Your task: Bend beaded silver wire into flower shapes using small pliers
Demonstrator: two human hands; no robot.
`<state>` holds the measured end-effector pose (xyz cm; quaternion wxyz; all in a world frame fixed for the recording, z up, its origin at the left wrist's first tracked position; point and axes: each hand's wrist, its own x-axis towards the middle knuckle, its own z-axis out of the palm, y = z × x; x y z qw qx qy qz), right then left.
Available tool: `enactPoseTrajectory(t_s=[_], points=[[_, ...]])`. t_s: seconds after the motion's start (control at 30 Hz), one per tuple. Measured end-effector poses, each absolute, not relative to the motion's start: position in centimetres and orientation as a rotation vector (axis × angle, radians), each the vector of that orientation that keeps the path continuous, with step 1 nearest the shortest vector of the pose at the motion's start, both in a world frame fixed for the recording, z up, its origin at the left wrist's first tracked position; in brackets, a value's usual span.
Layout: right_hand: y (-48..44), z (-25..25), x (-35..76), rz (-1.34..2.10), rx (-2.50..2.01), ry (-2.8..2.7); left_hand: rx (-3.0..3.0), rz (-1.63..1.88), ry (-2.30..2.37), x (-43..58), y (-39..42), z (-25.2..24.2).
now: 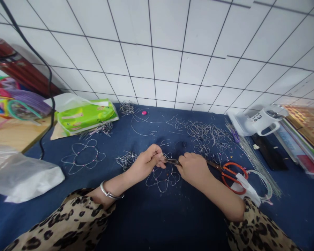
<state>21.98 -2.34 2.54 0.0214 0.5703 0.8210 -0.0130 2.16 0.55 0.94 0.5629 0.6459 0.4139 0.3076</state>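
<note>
Nearest: leopard-print sleeves. Left hand pinches a wire flower; right hand grips pliers. I judge this unfinished, the beaded ring to their left complete.

Pliers: handles hidden by right hand, tip detail too small to tell. Red flask cut by left edge.

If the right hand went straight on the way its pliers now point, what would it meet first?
Probably the left hand, just beyond the tip of the pliers, at the edge of the wire flower; depth there is hard to judge.
</note>
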Motion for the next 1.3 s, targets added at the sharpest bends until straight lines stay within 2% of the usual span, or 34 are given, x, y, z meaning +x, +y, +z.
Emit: enactPoseTrajectory(t_s=[0.6,1.3], points=[[-2.34,2.46,21.85,-0.065,1.715,2.588,1.361,0.780,0.952,2.36,0.67,0.49],[-2.19,2.05,22.00,-0.081,1.740,2.587,1.734,0.870,1.138,2.11,0.84,1.39]])
